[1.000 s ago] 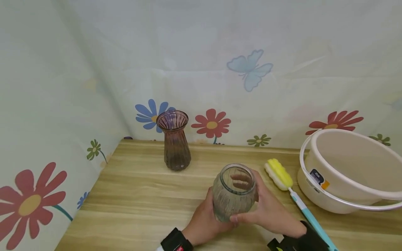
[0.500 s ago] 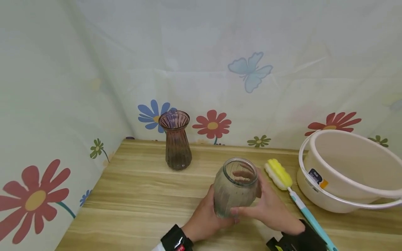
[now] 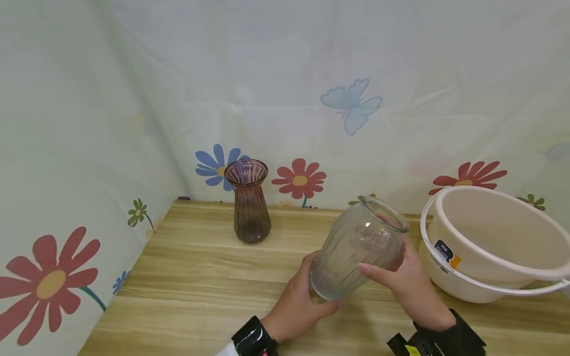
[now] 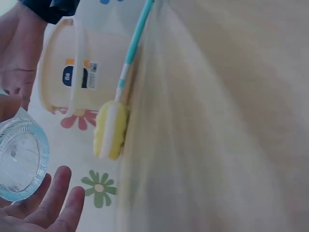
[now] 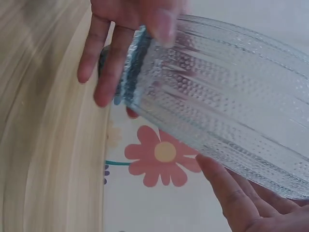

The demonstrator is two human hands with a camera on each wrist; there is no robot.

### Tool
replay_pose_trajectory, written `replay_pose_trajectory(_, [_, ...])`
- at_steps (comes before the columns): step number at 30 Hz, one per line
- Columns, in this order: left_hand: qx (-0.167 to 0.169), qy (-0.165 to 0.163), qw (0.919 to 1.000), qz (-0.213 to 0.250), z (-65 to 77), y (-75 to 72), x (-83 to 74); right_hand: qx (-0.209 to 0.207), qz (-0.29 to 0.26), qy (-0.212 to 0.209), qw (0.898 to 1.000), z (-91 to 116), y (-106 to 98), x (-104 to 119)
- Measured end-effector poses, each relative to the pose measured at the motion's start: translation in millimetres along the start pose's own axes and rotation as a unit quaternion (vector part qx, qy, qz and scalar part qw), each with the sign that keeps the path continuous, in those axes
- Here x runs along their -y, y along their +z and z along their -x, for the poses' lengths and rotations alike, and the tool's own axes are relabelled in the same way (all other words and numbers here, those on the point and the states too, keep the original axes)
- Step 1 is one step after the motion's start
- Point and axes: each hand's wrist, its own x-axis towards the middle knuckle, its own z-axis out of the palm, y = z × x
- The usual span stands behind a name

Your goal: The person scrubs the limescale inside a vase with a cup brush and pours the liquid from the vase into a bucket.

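A clear ribbed glass vase (image 3: 356,252) is held above the table, tilted with its mouth to the upper right. My left hand (image 3: 296,299) grips it near the base. My right hand (image 3: 414,282) holds its side nearer the mouth, thumb across the front. In the right wrist view, the vase (image 5: 212,92) lies between the left hand (image 5: 118,48) at its base and the right hand (image 5: 241,198) below its wall. The left wrist view shows the round base (image 4: 21,159) close up. A purple glass vase (image 3: 251,207) stands upright at the back left.
A cream bucket (image 3: 485,247) with a white handle stands at the right, beside the right hand. A brush (image 4: 111,128) with a yellow and white sponge head and teal handle shows in the left wrist view. The table (image 3: 191,277) meets a flower-printed curtain (image 3: 267,74) behind.
Both hands keep hold of the clear vase. It has moved up and right and tipped from nearly upright towards the bucket, now covering the brush in the head view. The purple vase stays put.
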Motion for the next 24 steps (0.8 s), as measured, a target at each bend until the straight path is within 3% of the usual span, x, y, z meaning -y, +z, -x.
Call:
replay_pose_trajectory(8, [-0.023, 0.014, 0.9987, 0.043, -18.2, -0.1, -16.9, -0.066, -0.078, 0.0, 0.995, -2, -19, -6])
replay_pose_trajectory(14, [-0.028, 0.023, 0.9963, 0.077, -25.2, -0.2, -28.2, -0.071, -0.173, -0.024, 0.982, -5, -24, -4])
replay_pose_trajectory(24, [-0.039, 0.028, 0.9912, 0.123, -35.7, 3.3, -43.5, -0.058, -0.252, -0.093, 0.961, -7, -37, -9])
